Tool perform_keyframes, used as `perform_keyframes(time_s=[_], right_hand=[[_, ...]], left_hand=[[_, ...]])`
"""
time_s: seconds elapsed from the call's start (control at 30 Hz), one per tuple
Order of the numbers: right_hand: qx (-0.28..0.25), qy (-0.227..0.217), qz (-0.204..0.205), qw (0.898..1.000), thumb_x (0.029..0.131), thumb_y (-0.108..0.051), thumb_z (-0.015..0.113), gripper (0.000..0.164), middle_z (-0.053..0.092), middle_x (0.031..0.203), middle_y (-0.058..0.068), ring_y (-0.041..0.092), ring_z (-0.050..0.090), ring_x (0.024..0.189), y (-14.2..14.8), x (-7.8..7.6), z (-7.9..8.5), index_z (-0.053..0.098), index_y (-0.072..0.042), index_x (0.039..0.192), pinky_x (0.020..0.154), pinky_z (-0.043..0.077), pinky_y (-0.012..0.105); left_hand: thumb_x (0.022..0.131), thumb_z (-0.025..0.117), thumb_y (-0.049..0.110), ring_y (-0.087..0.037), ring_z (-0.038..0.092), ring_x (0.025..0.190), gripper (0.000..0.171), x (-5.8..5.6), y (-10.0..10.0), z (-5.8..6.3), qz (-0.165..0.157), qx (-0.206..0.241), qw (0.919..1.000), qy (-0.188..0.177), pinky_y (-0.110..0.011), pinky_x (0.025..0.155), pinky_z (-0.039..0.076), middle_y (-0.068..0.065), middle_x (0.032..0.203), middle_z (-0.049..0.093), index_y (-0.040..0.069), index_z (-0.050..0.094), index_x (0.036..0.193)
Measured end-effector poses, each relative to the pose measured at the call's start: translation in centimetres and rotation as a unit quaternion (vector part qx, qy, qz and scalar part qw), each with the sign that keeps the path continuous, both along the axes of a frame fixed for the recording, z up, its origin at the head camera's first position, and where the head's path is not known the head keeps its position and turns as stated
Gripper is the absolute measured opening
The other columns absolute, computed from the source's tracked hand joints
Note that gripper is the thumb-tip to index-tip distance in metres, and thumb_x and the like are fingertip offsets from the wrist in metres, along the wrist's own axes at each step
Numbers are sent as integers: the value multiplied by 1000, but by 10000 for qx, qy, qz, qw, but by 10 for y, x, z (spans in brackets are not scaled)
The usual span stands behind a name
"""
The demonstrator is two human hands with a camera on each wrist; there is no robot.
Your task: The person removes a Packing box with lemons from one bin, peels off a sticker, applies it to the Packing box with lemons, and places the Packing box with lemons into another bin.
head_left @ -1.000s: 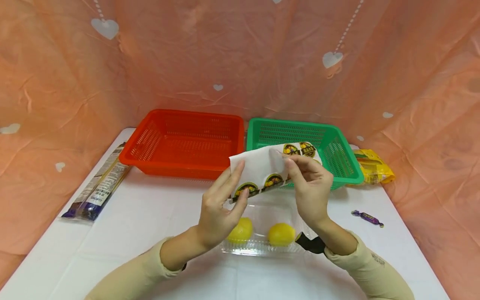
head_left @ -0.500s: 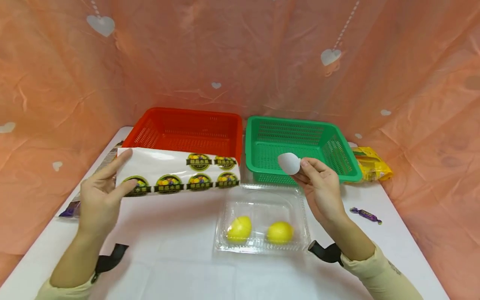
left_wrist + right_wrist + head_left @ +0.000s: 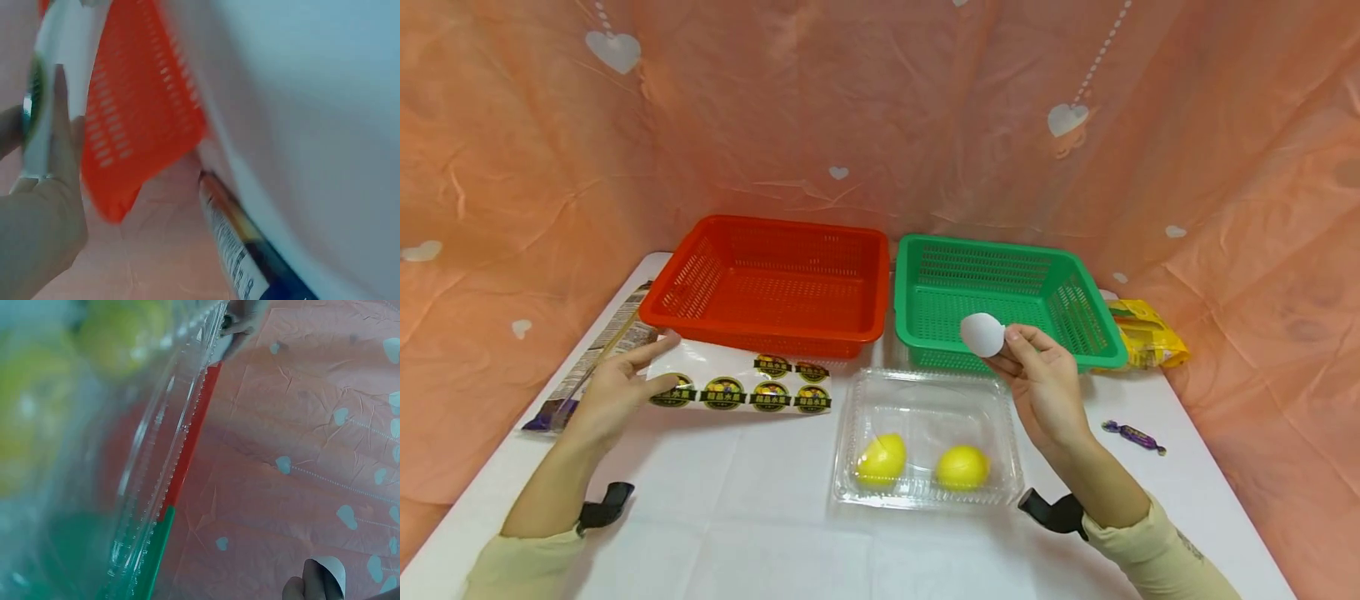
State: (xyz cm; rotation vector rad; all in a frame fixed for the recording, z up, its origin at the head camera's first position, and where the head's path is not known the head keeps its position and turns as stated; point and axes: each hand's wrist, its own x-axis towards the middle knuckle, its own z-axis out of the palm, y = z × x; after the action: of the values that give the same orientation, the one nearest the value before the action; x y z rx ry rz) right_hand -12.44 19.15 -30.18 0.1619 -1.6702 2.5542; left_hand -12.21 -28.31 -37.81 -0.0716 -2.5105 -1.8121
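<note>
My left hand pinches the left end of a sheet of fruit stickers, held over the table in front of the red basket. Between thumb and fingers of my right hand is a single round sticker, its white side facing me, in front of the green basket. Its printed side is hidden. A clear plastic clamshell box lies shut on the table between the hands, with two yellow lemons inside. In the left wrist view the sheet appears edge-on between thumb and fingers.
A red basket and a green basket stand side by side at the back. Long plastic packets lie at the left edge, a yellow bag at the right. A purple wrapped candy lies on the right.
Both hands were together at the sheet; the round sticker has come off it in my right hand. My left hand moved left with the sheet, then lowered it.
</note>
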Motion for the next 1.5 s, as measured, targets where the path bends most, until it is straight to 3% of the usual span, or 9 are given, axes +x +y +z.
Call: perform_keyframes(time_s=[0.17, 0.37, 0.43, 0.6, 0.77, 0.97, 1.07, 1.27, 1.5], right_hand=[[57, -75, -8, 10000, 104, -7, 52, 18, 73, 94, 4, 14, 72, 92, 0, -1, -3, 65, -8, 91, 87, 56, 29], [175, -204, -64, 9996, 104, -7, 51, 19, 73, 93, 2, 12, 72, 91, -1, -1, -6, 65, -9, 91, 88, 56, 28], [237, -255, -91, 9994, 104, -8, 52, 18, 73, 93, 2, 12, 72, 91, -2, -1, -8, 64, -9, 91, 88, 56, 28], [414, -454, -79, 9981, 104, -7, 50, 19, 73, 90, 0, 11, 71, 87, -6, 1, -13, 64, -10, 91, 89, 55, 27], [515, -489, -27, 9975, 105, -7, 49, 19, 73, 90, -1, 11, 71, 86, -10, 3, -17, 63, -10, 92, 89, 55, 27], [766, 212, -86, 9968, 103, -6, 53, 15, 73, 101, 2, 14, 69, 101, -17, 7, -23, 65, -7, 94, 96, 51, 28], [1492, 1224, -43, 9812, 99, 0, 57, 9, 69, 121, 10, 21, 60, 121, -20, 11, -26, 66, 2, 96, 104, 46, 31], [3115, 3082, -432, 8978, 84, 13, 71, 21, 50, 146, 16, 32, 41, 135, -23, 13, -28, 72, 5, 104, 109, 39, 31], [3411, 3123, -310, 8861, 81, 18, 70, 22, 66, 96, 9, 17, 57, 88, -10, 11, -25, 74, 2, 95, 76, 48, 23]], left_hand=[[90, 70, 4, -44, 47, 126, 62, -6, 11, -2, 89, -1412, 9898, 131, -13, 81, 48, -35, 149, 36, -11, 42, 144], [86, 69, 0, -55, 46, 121, 48, -2, 46, 14, 1031, -2052, 9660, 1187, -64, 99, 40, -36, 137, 45, -11, 55, 131], [87, 70, 0, -47, 54, 116, 33, -1, 68, 23, 1050, -1942, 9624, 1583, -54, 95, 44, -28, 126, 59, -7, 65, 119], [91, 70, 1, -20, 67, 96, 13, -2, 138, 52, -402, -944, 9673, 2319, -26, 82, 52, -5, 100, 74, 5, 74, 102], [93, 69, 9, -17, 62, 110, 21, -2, 212, 70, -2229, -302, 9473, 2282, -39, 95, 51, -1, 111, 71, 6, 73, 113], [93, 72, 19, -20, 51, 125, 38, -4, 264, 70, -2237, 20, 9650, 1370, -48, 107, 41, -4, 125, 67, 4, 67, 127], [93, 73, 21, -19, 56, 122, 36, -4, 272, 68, -1867, 600, 9760, 951, -49, 108, 40, -3, 120, 69, 5, 68, 125], [89, 74, 13, -19, 66, 101, 28, -5, 270, 65, -1530, 1371, 9758, 747, -40, 94, 50, -9, 104, 73, -2, 71, 113], [95, 65, 4, -20, 66, 100, 25, -9, 255, 57, -2158, 1415, 9661, 29, -37, 91, 54, -16, 114, 69, -9, 68, 115]])
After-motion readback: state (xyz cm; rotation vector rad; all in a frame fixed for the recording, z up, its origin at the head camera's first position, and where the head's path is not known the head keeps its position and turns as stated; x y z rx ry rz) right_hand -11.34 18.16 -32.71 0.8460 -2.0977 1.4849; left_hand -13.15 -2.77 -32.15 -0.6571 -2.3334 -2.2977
